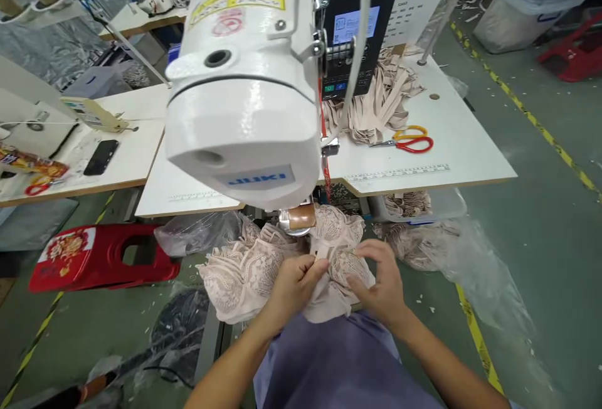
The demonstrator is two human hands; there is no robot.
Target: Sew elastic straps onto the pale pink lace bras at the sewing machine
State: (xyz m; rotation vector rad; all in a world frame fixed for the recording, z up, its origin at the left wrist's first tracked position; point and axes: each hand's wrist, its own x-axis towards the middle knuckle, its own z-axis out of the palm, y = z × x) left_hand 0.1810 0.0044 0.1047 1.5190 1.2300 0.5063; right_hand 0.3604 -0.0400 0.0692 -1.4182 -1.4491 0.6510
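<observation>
A beige lace bra (345, 265) lies across my lap below the sewing machine head (244, 127). With thumb and fingers, my left hand (296, 280) pinches the middle of this bra. My right hand (383, 277) is over the right-hand cup, thumb and forefinger curved and apart, their tips at the lace. Whether those tips press on the fabric is hard to see. Left of my left hand rests a stack of similar lace bras (244, 277), cups nested together. The needle area is hidden behind the machine head.
On the white table (470, 158) are scissors (414, 140) and a heap of beige straps (380, 101), beside a control panel (355, 32). A plastic bin (446, 205) sits under its right edge. A red stool (108, 257) and a phone (101, 158) are at left.
</observation>
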